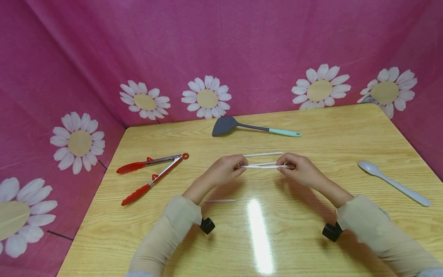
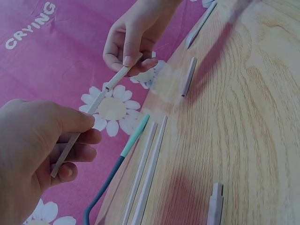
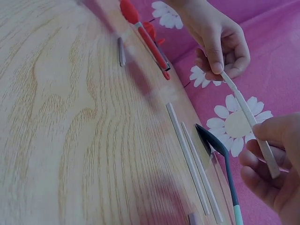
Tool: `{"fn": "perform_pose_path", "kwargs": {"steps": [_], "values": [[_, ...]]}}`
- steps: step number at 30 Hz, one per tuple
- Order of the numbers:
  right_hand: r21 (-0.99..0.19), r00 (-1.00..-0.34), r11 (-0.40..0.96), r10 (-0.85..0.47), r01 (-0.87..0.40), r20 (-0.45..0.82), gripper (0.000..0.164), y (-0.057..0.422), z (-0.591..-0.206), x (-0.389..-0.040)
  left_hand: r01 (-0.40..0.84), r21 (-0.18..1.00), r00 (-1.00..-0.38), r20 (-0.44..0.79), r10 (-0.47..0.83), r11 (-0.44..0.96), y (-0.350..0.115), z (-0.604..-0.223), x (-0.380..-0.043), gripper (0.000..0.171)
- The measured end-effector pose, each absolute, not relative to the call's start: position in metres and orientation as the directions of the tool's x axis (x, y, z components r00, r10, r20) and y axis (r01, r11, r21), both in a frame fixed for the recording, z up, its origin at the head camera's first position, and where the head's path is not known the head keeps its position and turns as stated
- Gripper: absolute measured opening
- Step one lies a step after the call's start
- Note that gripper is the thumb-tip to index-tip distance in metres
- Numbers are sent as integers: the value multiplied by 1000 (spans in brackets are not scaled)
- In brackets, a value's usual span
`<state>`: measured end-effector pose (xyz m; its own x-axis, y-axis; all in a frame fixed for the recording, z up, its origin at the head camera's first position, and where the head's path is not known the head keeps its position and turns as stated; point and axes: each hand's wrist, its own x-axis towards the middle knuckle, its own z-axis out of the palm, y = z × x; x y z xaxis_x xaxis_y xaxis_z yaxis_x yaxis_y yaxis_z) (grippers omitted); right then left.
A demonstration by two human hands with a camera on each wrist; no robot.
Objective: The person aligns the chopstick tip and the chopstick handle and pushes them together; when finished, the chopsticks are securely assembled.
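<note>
My left hand (image 1: 226, 169) pinches one end of a thin pale stick (image 2: 96, 101) between thumb and fingers. At the other side, my right hand (image 1: 302, 171) pinches a similar stick (image 3: 247, 110). Both are held above the table, lined up end to end, and meet midway at a small notch with a slight bend; I cannot tell whether they are joined. Behind the hands, two long pale sticks (image 3: 187, 157) lie side by side. A short stick (image 1: 219, 200) lies near my left wrist. Another short stick (image 2: 189, 77), hidden in the head view, lies below my right hand.
Red-tipped tongs (image 1: 159, 175) lie spread at the left. A dark turner with a mint handle (image 1: 254, 127) lies toward the back. At the right rests a pale spoon (image 1: 394, 184). Pink flowered cloth (image 1: 256, 57) rises behind the wooden table (image 1: 166, 246).
</note>
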<state>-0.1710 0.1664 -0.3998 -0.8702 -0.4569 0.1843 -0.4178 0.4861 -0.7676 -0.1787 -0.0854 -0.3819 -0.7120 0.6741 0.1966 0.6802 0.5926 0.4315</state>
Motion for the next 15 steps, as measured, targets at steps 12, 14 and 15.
{"fn": "perform_pose_path", "kwargs": {"steps": [12, 14, 15], "values": [[-839, -897, 441, -425, -319, 118, 12, 168, -402, -171, 671, 450, -719, 203, 664, 589, -84, -383, -179, 9], [-843, -899, 436, -423, -314, 116, 12, 168, -402, -171, 665, 456, -725, 200, 660, 592, -84, -383, -179, 8], [-844, -898, 435, -423, -315, 118, 12, 168, -402, -171, 663, 458, -726, 199, 658, 593, -84, -382, -179, 7]]}}
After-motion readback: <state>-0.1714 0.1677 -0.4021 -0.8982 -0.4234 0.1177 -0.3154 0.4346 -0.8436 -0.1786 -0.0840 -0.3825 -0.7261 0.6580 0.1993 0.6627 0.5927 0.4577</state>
